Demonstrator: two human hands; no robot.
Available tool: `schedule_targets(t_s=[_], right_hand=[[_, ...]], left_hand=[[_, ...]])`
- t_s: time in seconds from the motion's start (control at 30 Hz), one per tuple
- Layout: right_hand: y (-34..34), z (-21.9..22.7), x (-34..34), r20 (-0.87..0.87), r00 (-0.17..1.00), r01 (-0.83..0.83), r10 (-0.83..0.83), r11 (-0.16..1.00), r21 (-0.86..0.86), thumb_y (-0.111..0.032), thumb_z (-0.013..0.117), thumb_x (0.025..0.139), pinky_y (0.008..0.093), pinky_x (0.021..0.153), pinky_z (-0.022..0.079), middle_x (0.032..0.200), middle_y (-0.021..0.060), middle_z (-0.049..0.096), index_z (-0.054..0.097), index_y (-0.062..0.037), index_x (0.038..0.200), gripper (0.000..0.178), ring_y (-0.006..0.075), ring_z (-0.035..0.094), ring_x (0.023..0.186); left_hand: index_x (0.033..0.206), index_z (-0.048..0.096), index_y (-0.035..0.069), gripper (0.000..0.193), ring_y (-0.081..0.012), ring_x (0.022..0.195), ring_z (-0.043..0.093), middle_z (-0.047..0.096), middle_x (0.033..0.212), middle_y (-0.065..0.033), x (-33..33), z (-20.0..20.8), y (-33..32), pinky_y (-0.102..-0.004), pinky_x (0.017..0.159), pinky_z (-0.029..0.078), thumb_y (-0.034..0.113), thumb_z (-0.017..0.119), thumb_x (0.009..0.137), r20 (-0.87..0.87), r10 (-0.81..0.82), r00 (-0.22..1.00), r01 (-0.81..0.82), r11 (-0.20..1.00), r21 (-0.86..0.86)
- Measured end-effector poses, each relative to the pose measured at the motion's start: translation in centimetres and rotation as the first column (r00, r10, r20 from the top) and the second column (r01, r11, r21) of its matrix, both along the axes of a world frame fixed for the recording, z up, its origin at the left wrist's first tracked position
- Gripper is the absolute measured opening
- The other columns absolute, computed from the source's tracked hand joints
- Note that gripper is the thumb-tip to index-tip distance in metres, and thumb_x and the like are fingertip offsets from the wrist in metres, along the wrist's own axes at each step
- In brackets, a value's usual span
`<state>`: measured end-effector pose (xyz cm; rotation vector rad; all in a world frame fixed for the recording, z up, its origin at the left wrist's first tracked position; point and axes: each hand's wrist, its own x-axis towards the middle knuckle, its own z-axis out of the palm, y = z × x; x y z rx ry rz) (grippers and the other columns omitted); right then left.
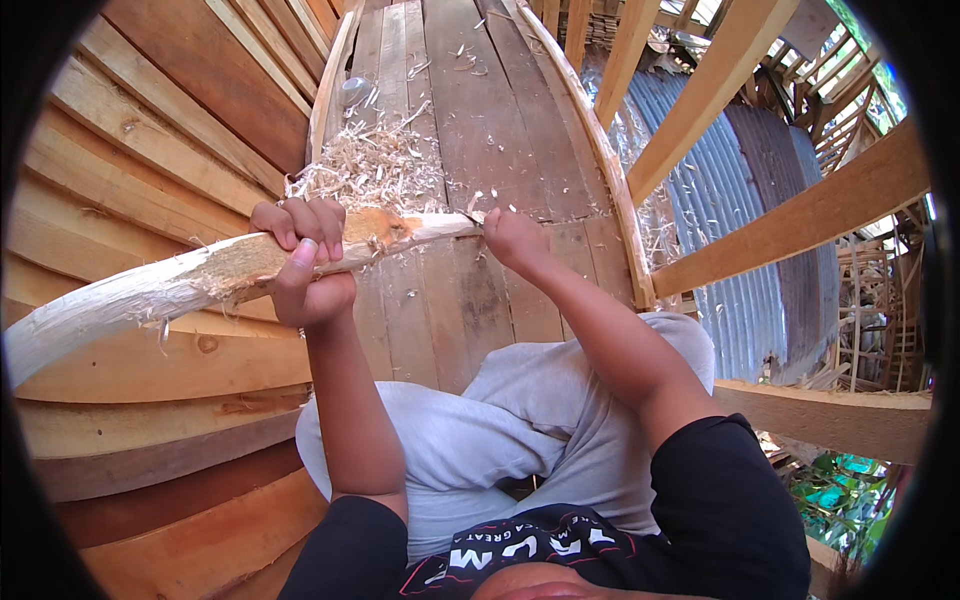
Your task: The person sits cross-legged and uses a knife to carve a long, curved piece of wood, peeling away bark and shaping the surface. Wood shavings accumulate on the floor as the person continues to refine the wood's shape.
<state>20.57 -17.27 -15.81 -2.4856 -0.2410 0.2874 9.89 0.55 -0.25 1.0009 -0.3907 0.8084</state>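
A long, pale, peeled wooden pole (130, 292) runs from the left rim to the middle of the view, with a rough brown patch along it. My left hand (312, 268) is closed around the pole near that patch, thumb toward me. At the pole's thin far-right end, my right hand (516, 240) is closed in a fist. A small dark blade (472, 217) pokes out of it against the wood, like that of a knife; its handle is hidden in my fingers. Curled wood shavings (375, 165) lie heaped just beyond the pole.
I sit cross-legged on a plank floor (490, 110). Overlapping boards (150, 365) form a wall close on my left. To the right stand a raised floor edge (628, 215), slanting wooden beams (800, 222) and corrugated metal sheets (690, 200). A small clear round object (355, 91) sits past the shavings.
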Motion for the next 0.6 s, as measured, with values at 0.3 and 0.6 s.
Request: schedule_targets(t_s=[0.3, 0.6], right_hand=[[-0.8, -1.7, 1.8, 0.140, 0.983, -0.105, 0.115, 0.992, -0.076, -0.037, 0.035, 0.096, 0.0534, 0.073, 0.051, 0.077, 0.0255, 0.066, 0.069, 0.0004, 0.073, 0.055, 0.0443, 0.065, 0.076], [-1.7, -1.5, 3.3, 0.354, 0.921, -0.091, 0.162, 0.974, -0.207, -0.041, 0.042, 0.093, 0.0501, 0.059, 0.052, 0.063, 0.0209, 0.063, 0.066, -0.0024, 0.061, 0.056, 0.0399, 0.064, 0.060]], left_hand=[[0.078, 0.035, 0.013, 0.022, -0.0119, 0.051, 0.036, 0.036, 0.061, -0.0012, -0.2, 0.5, 0.3, -0.0282, 0.060, 0.030, 0.010, 0.053, 0.066, -0.077, 0.038, 0.996, -0.037, 0.999, 0.008], [0.075, 0.034, 0.012, 0.022, -0.0115, 0.051, 0.036, 0.037, 0.060, -0.0021, -0.3, 0.3, 2.4, -0.0286, 0.060, 0.031, 0.010, 0.053, 0.066, -0.044, -0.183, 0.982, 0.186, 0.979, 0.083]])
